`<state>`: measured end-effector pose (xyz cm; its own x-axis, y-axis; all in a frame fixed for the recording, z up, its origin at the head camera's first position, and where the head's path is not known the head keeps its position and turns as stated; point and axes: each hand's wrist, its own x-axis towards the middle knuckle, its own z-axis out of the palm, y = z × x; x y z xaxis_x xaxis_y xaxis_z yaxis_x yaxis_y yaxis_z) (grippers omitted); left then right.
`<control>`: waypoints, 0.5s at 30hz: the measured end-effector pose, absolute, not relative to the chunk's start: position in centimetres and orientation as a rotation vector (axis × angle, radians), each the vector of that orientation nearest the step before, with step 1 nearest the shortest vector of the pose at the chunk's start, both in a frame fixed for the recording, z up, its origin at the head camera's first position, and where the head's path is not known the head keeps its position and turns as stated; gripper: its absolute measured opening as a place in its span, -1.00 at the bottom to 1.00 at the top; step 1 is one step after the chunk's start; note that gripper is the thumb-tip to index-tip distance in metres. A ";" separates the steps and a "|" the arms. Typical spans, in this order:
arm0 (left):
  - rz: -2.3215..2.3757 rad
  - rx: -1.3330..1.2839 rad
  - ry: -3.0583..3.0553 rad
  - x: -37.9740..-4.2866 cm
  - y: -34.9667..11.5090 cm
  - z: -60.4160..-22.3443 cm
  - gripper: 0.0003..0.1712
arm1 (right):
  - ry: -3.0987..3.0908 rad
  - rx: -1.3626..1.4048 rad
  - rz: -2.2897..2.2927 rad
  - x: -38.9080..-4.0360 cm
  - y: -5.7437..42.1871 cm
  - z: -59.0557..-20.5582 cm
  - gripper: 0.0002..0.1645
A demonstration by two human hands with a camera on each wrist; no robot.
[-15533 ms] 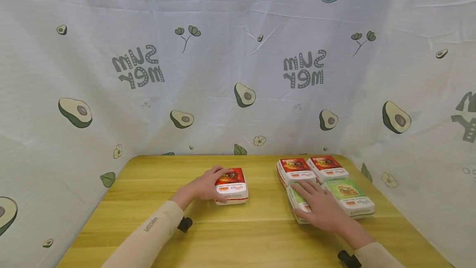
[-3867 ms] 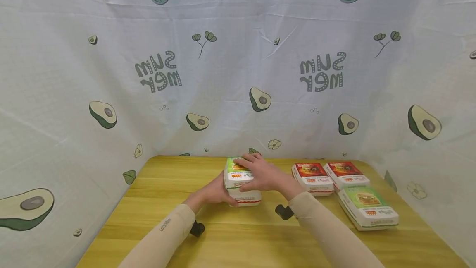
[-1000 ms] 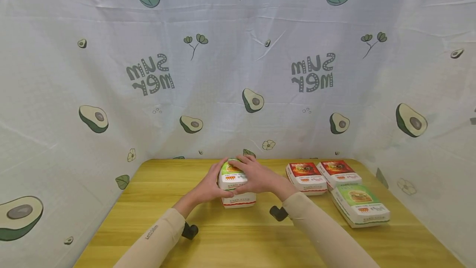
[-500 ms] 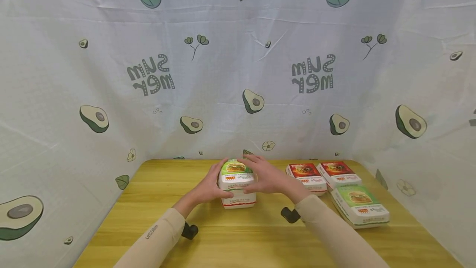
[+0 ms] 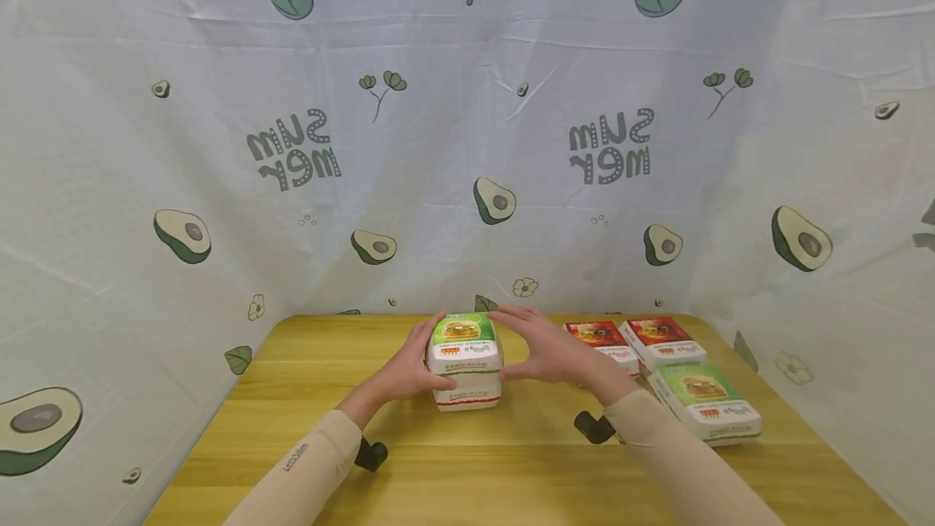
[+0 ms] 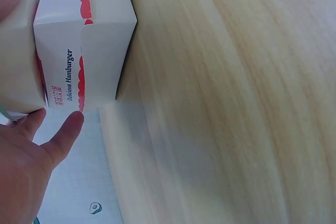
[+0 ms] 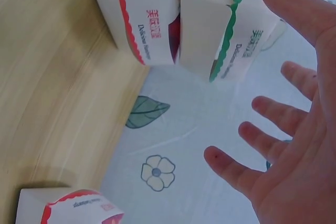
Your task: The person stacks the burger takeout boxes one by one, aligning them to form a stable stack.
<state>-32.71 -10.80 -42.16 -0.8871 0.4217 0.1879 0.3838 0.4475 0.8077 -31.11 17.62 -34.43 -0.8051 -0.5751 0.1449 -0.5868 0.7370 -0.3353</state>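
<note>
Two cardboard hamburger boxes are stacked at mid-table: a green-topped box [image 5: 464, 351] sits on a red-trimmed box [image 5: 467, 394]. My left hand [image 5: 402, 368] holds the stack from its left, thumb at the front and fingers reaching round to the back. In the left wrist view, fingertips [image 6: 76, 119] lie at the edge of the lower red-trimmed box [image 6: 84, 51]. To the right of the stack is my right hand [image 5: 551, 354], fingers spread and nothing in it. The right wrist view shows its thumb [image 7: 294, 3] close to the upper green-trimmed box [image 7: 210, 19].
Three more hamburger boxes lie on the right of the wooden table [image 5: 467, 477]: a red one [image 5: 597, 337] partly behind my right hand, another red one [image 5: 661, 339], and a green one [image 5: 704, 404] nearer me. A printed cloth [image 5: 424, 144] hangs behind the table.
Earlier, one green box was moved from the right group onto the red box. Over the last second my right hand has let go and drawn away rightward; my left hand stays at the stack.
</note>
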 end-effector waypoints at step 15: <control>1.483 0.715 2.645 -32.4 -10.6 -41.9 0.36 | -2.873 0.941 0.509 -29.8 22.1 -34.9 0.10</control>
<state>-32.40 -10.59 -41.88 -0.8942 0.4023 0.1962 0.3773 0.4415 0.8141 -29.84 22.06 -34.86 -0.8089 -0.5619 0.1728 -0.5871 0.7568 -0.2874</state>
